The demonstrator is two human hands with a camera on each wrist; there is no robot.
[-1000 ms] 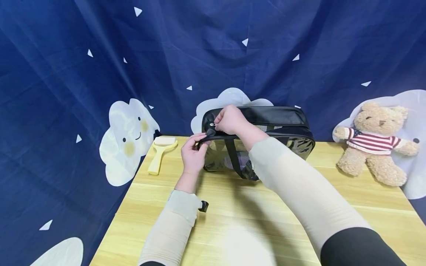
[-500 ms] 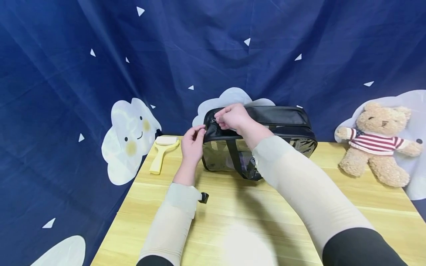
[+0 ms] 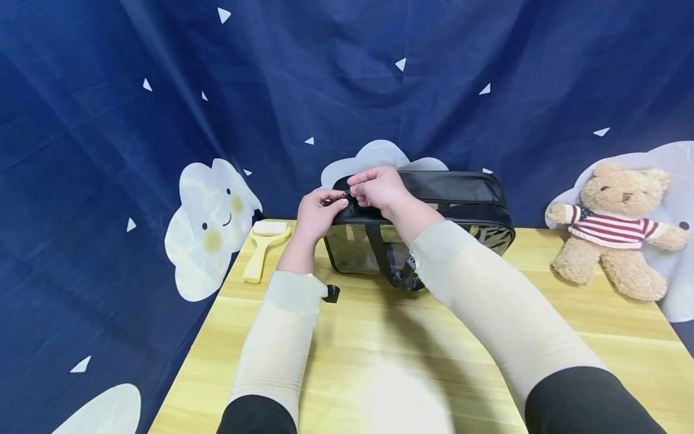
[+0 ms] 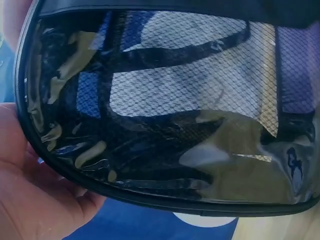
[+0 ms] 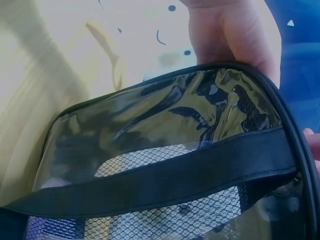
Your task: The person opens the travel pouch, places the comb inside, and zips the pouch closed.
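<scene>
A black-trimmed bag (image 3: 355, 253) with clear, glossy sides stands at the back of the table. Mesh shows through its clear side (image 4: 170, 90) in the left wrist view, and a strap handle (image 5: 165, 180) crosses it in the right wrist view. Something purple is dimly visible inside. At the bag's top left corner, my right hand (image 3: 382, 191) pinches a small zipper pull (image 3: 347, 194). Close against it, my left hand (image 3: 316, 212) pinches the bag by the zipper's end, thumb and finger together. The fingertips partly hide the zipper.
Left of the bag lies a yellow-handled roller (image 3: 262, 247) with a white head. A teddy bear (image 3: 618, 223) in a striped shirt sits at the right. Behind the wooden table (image 3: 347, 361) hangs a blue curtain (image 3: 303, 78) with clouds.
My left hand let go of the corner's front edge, then came up and right to pinch by the zipper end. My right hand stays at the zipper pull, slightly higher.
</scene>
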